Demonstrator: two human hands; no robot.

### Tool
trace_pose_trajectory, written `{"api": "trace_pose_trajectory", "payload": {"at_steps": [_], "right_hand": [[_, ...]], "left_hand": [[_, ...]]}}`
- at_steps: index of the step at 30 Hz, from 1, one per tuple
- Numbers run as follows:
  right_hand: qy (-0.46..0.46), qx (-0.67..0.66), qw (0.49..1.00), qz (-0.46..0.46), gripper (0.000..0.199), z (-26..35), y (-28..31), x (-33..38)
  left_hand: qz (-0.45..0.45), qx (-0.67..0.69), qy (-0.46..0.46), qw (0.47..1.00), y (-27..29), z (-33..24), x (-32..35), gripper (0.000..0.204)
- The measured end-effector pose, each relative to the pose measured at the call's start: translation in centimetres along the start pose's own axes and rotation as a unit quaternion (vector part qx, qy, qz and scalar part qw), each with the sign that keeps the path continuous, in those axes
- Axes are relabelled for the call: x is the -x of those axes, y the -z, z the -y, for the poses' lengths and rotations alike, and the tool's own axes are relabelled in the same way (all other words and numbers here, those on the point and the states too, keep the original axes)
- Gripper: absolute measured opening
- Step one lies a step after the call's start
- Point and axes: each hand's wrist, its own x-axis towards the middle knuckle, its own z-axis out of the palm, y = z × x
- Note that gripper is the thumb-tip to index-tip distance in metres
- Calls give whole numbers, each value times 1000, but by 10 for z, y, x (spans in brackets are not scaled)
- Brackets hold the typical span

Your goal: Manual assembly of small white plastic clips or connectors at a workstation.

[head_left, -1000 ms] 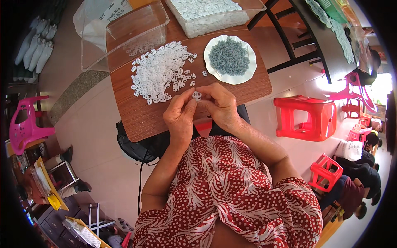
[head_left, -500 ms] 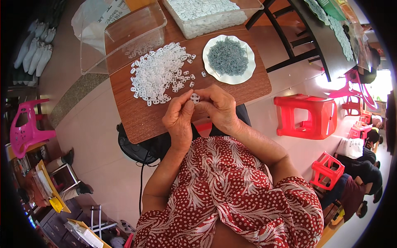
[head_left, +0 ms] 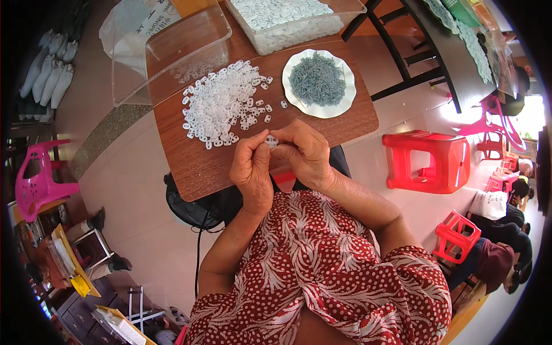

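Between my two hands, just over the front edge of the brown table [head_left: 195,175], is a small white plastic piece with holes [head_left: 271,140]. My left hand [head_left: 252,167] pinches it from the left, thumb against forefinger. From the other side my right hand [head_left: 307,152] grips it with closed fingertips. Whether a grey part sits in it is too small to tell. Beyond my left hand lies a loose heap of the same white pieces [head_left: 221,103]. A white scalloped plate [head_left: 330,111] holds many thin grey parts [head_left: 316,79], beyond my right hand.
A clear plastic bin [head_left: 190,49] stands at the table's far left, and another clear bin [head_left: 299,33] full of white pieces at the back. A red stool [head_left: 428,161] is to the right, a pink chair [head_left: 40,178] far left. People sit at the far right.
Both hands have shifted very slightly to the right and still pinch the white piece, which now shows at a slightly different angle. The heap and plate look the same.
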Motion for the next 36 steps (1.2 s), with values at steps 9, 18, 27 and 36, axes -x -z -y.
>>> {"api": "trace_pose_trajectory", "payload": {"at_steps": [9, 18, 27, 36], "right_hand": [[22, 4, 1000, 2, 30, 4, 0, -5], [59, 37, 998, 9, 29, -3, -1, -7], [79, 57, 995, 13, 27, -7, -4, -8], [26, 31, 999, 26, 25, -8, -9, -5]], "left_hand": [[14, -20, 0, 1000, 5, -4, -2, 19], [-5, -12, -17, 1000, 1, 2, -4, 14], [-21, -35, -26, 999, -3, 9, -5, 13], [2, -34, 7, 999, 6, 8, -3, 20]]}}
